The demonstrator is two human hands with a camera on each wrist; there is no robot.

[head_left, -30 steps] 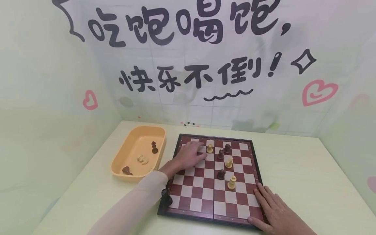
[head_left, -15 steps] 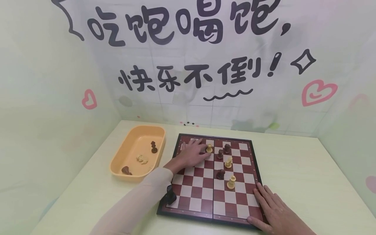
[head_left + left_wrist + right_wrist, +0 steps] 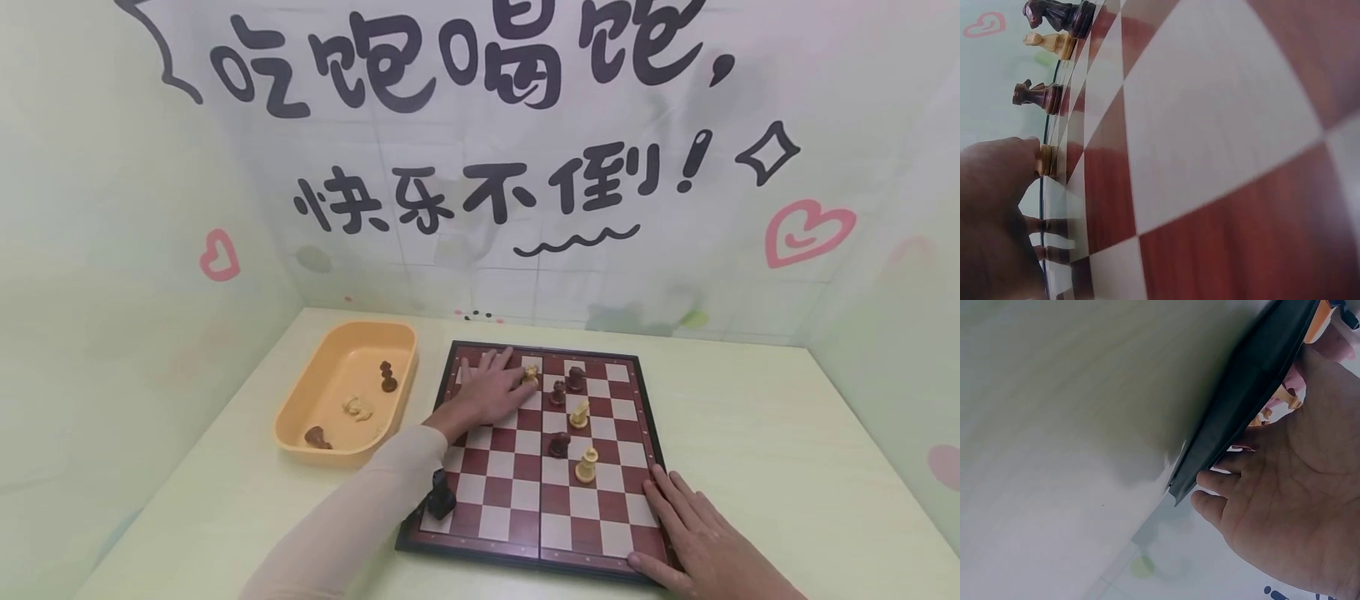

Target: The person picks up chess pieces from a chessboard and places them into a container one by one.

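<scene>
I'm pinching a cream chess piece [image 3: 531, 374] mid-frame, left grip [image 3: 491, 395]; right grip [image 3: 699, 533] is resting loose on the chessboard [image 3: 525, 494], lower right.

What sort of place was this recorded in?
Likely a small indoor booth or tabletop workstation, though I can't tell which: light walls with large printed Chinese characters stand close around a pale table holding a chessboard and an orange tray.

Left arm [image 3: 360, 512] extended, left hand [image 3: 492, 393] pinching; right hand [image 3: 705, 537]: fingers straight, thumb apart.
</scene>
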